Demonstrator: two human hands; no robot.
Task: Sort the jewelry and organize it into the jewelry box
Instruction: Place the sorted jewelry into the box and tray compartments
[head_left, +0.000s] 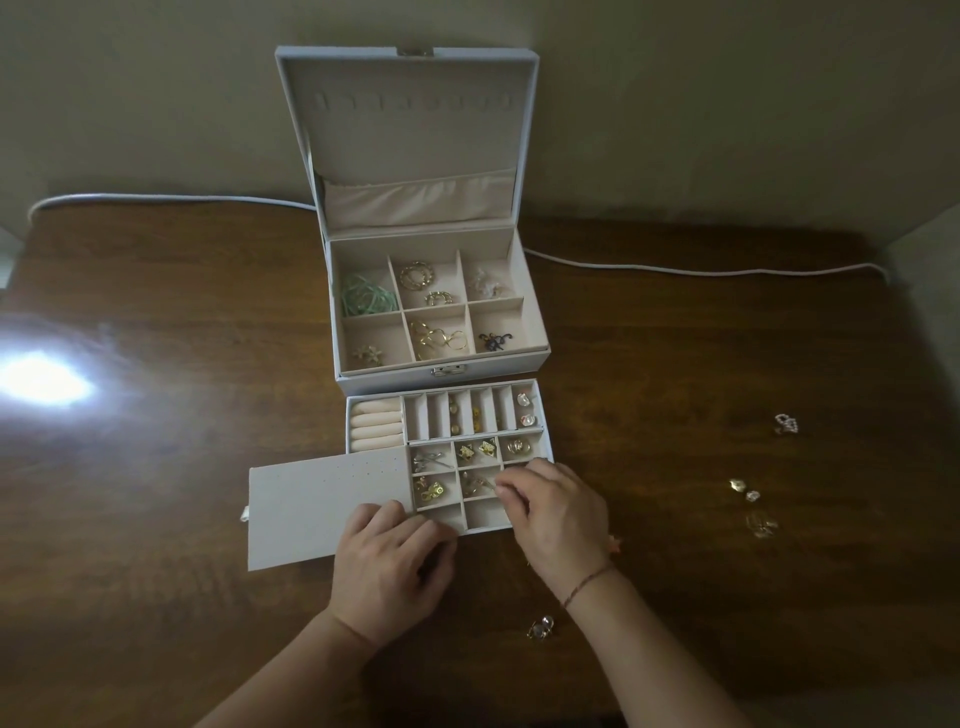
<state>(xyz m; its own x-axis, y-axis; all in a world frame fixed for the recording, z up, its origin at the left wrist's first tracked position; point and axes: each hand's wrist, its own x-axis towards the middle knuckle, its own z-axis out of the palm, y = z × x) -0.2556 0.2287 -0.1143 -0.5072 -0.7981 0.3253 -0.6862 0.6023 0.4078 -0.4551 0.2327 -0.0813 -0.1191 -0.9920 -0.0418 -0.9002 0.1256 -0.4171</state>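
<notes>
Jewelry box (441, 364), white with a cream lining, stands at the middle of the wooden table (156, 467) with its lid (405, 130) raised upright; the top tray holds green bands (366, 299), gold rings (439, 338) and other pieces in separate compartments. Directly in front of the box lies a divided drawer tray (540, 415), partly covered at its near left by a flat perforated earring panel (322, 509). Both hands work at the near edge of this tray. The left hand (389, 566) rests on the panel and the tray's near wall, fingers loosely curled; whether it holds anything cannot be told. The right hand (558, 512) hovers over the tray's near right compartments, fingertips pinched together above a small metal piece (478, 484). Loose earrings (748, 499) lie well to the right, a pearl cluster (786, 423) farther back, and a clear-stone ring (541, 626) lies near the right wrist.
</notes>
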